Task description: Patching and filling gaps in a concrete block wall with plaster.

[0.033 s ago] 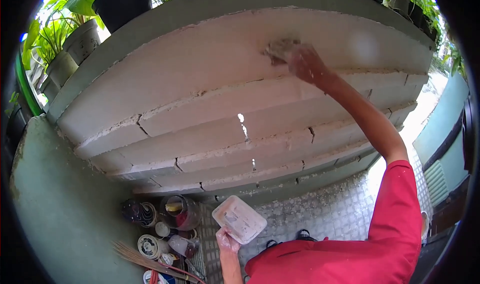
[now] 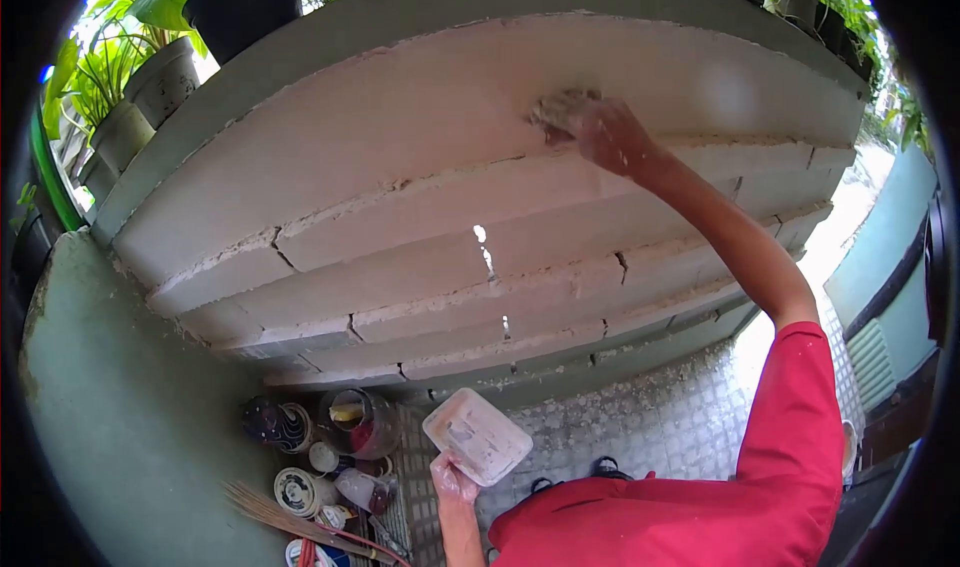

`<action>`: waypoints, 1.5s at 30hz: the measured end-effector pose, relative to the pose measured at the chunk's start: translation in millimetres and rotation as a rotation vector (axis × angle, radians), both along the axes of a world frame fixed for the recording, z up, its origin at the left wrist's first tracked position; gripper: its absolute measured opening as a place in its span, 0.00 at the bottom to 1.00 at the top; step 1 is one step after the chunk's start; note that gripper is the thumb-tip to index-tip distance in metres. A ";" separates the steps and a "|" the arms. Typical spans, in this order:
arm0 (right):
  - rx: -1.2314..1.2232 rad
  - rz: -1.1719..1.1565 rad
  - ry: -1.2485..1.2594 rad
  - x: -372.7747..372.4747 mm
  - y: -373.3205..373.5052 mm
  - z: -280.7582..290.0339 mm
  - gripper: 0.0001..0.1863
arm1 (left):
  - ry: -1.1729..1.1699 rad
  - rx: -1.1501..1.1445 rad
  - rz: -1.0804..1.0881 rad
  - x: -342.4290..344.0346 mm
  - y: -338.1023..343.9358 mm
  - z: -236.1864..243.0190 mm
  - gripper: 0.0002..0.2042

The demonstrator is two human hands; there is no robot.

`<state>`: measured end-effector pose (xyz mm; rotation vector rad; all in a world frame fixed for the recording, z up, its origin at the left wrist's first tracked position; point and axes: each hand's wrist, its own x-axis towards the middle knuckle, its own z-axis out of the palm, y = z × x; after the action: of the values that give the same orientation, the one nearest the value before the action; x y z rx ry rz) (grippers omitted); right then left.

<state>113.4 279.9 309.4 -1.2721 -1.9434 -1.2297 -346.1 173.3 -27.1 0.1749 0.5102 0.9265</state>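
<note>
My right hand (image 2: 616, 139) reaches out to the upper, smooth band of the pale pinkish wall (image 2: 430, 117). Its fingers are closed on a greyish-white, smeared pad (image 2: 563, 111) pressed against that surface; motion blurs the pad, so its exact kind is unclear. Lower down, my left hand (image 2: 455, 479) grips the near left corner of a shallow white plastic tray (image 2: 480, 439), which has pale smears on its bottom. Whitish residue coats the fingers of both hands.
Potted plants (image 2: 163, 77) line the grey-green ledge (image 2: 350, 35) above. Below the smooth band run stepped blocks with cracks and small gaps. At the lower left, buckets (image 2: 300, 489), a clear container (image 2: 365, 422) and a straw broom (image 2: 290, 517) stand beside a green wall (image 2: 130, 367).
My right hand and the pad have shifted slightly downward on the wall. The left hand and tray stay almost where they were.
</note>
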 end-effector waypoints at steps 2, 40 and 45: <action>-0.085 -0.106 -0.033 2.8 -10.9 -4.9 0.18 | -0.057 0.073 -0.038 -0.2 -0.2 -1.8 0.27; 0.341 0.723 2.278 -17.7 -84.3 -73.4 0.07 | 0.087 0.005 -0.132 54.2 25.5 16.9 0.30; 0.231 0.803 2.257 -20.6 -90.0 -75.5 0.08 | 0.051 -0.023 -0.145 61.9 33.9 7.5 0.29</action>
<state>92.8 190.0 233.8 -0.6593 -0.2893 0.5427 -284.1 207.2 -19.5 0.2126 0.5480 0.7762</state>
